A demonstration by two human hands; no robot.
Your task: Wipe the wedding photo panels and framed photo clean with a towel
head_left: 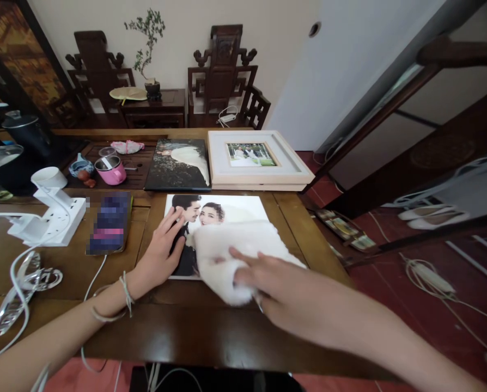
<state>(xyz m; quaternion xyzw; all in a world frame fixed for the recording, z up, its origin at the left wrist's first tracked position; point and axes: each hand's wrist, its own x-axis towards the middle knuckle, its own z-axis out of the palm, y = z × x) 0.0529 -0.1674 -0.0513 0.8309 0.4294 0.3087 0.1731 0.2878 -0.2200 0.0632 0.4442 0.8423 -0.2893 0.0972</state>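
A photo panel [243, 204] showing a couple lies flat on the wooden table in front of me. Across its right and lower part is a fluffy white cloth [231, 245], bunched at its near edge. My right hand [263, 275] grips that cloth and presses it on the panel, with the index finger stretched over it. My left hand [168, 242] rests with fingers extended on the panel's left side, touching its surface. Part of the picture is hidden under the cloth and hands.
Behind the panel lie a dark photo panel [176, 169] and a white framed photo [284, 144]. To the left are a phone [110, 223], a white power strip [69, 223], a pink cup [111, 173] and a clear hair clip [26, 288]. A charging cable [101, 267] runs beside my left arm.
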